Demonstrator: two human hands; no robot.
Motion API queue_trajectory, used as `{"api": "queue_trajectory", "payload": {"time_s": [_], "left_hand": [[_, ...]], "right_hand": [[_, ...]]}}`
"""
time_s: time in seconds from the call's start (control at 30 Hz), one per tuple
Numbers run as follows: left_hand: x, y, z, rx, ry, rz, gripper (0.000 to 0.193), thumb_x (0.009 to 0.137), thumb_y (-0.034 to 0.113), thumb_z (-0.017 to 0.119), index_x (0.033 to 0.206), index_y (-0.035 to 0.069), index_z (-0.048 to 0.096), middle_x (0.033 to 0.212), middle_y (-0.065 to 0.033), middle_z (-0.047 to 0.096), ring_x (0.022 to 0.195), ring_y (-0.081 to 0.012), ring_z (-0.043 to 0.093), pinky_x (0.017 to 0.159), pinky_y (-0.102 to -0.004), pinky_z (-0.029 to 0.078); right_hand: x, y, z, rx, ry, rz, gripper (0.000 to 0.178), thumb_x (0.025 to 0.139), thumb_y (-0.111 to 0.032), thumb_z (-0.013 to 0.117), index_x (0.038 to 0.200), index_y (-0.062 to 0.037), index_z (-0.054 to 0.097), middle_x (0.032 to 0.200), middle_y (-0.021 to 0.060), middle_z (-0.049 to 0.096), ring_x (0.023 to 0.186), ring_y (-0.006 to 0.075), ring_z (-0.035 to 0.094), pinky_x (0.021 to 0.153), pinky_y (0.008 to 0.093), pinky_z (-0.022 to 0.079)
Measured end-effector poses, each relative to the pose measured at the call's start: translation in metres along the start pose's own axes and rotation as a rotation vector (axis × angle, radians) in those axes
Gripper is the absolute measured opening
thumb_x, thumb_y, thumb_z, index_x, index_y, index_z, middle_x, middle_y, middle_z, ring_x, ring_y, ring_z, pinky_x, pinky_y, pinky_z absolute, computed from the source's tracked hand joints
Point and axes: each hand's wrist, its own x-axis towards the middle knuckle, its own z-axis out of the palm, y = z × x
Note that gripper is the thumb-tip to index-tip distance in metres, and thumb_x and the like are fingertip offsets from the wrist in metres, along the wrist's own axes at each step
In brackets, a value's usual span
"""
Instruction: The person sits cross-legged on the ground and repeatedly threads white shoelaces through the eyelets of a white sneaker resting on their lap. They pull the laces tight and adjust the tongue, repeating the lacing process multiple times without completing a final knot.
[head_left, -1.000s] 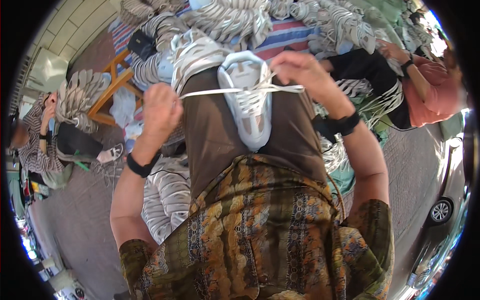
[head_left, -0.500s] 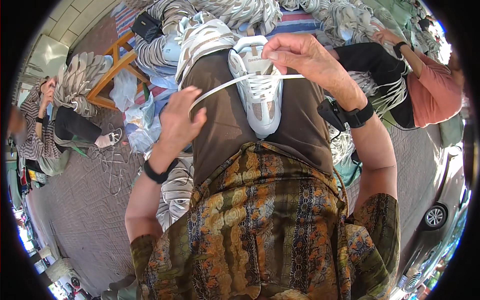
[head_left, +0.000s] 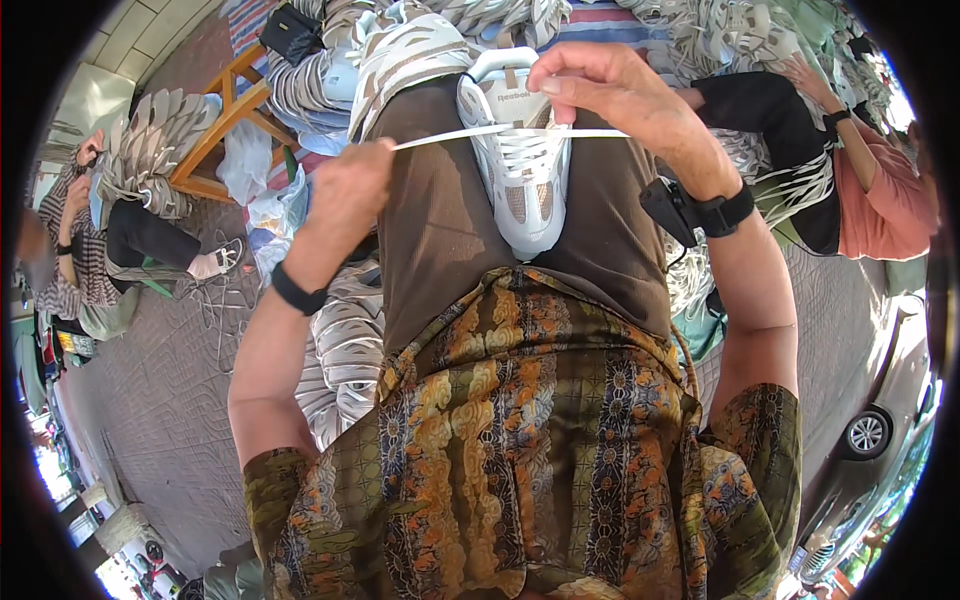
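Note:
A white and grey sneaker (head_left: 533, 215) rests between my thighs, toe toward me, its tongue standing up at the far end. White lace crosses its lower eyelets. My left hand (head_left: 352, 195) is closed on one end of the shoelace (head_left: 440, 138), which stretches taut to the left from the shoe. Over the shoe's upper right side, my right hand (head_left: 625, 100) has thumb and forefinger pinched together beside the tongue. The lace's other length runs right and disappears under that hand, where its remaining fingers are hidden.
Bundles of shoe uppers (head_left: 410, 60) lie around my knees, with more beside my left hip (head_left: 345, 340). A wooden stool frame (head_left: 225, 120) stands at the left, near plastic bags (head_left: 280, 210). One person (head_left: 870, 180) works at the right, another (head_left: 95, 200) at the left.
My left hand has moved down and left, its fingers going from spread to closed on the lace, which is now straighter. The right hand has risen slightly, still pinched.

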Motion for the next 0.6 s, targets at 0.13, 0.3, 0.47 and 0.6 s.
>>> {"api": "queue_trajectory", "payload": {"time_s": [0.13,0.3,0.47,0.6], "left_hand": [[-0.065,-0.052,-0.006,0.152,0.030,-0.165,0.022,0.075,-0.002,0.057,0.095,0.006,0.059,0.070,-0.0111,0.057,0.069,-0.0280,0.063,0.061,-0.0386,0.051],[-0.129,-0.098,-0.016,0.244,-0.003,-0.336,0.023,0.081,0.001,0.055,0.102,0.008,0.061,0.078,-0.0136,0.063,0.070,-0.0320,0.065,0.061,-0.0415,0.051],[-0.194,-0.144,-0.021,0.294,-0.046,-0.614,0.022,0.083,0.007,0.057,0.104,0.006,0.060,0.085,-0.0185,0.066,0.073,-0.0369,0.065,0.062,-0.0453,0.051],[-0.167,-0.139,-0.006,0.286,-0.223,-0.646,0.021,0.083,0.006,0.057,0.104,0.005,0.060,0.084,-0.0180,0.065,0.074,-0.0378,0.065,0.063,-0.0463,0.051]], "right_hand": [[0.014,0.016,0.008,-0.172,-0.073,0.047,0.017,0.095,-0.020,0.057,0.100,-0.0050,0.063,0.071,-0.0017,0.055,0.070,0.0048,0.051,0.064,0.0231,0.039],[0.019,0.024,0.023,-0.609,-0.078,0.066,0.014,0.093,-0.018,0.056,0.097,-0.0053,0.061,0.072,0.0005,0.056,0.070,0.0098,0.054,0.066,0.0277,0.042],[0.019,0.021,0.022,-0.692,-0.032,0.153,0.013,0.093,-0.014,0.054,0.099,-0.0038,0.058,0.081,0.0075,0.062,0.075,0.0200,0.059,0.071,0.0323,0.046],[0.000,0.069,0.003,-0.583,0.106,-0.168,0.013,0.090,-0.012,0.057,0.099,-0.0033,0.059,0.088,0.0124,0.064,0.081,0.0234,0.061,0.073,0.0338,0.048]]}}
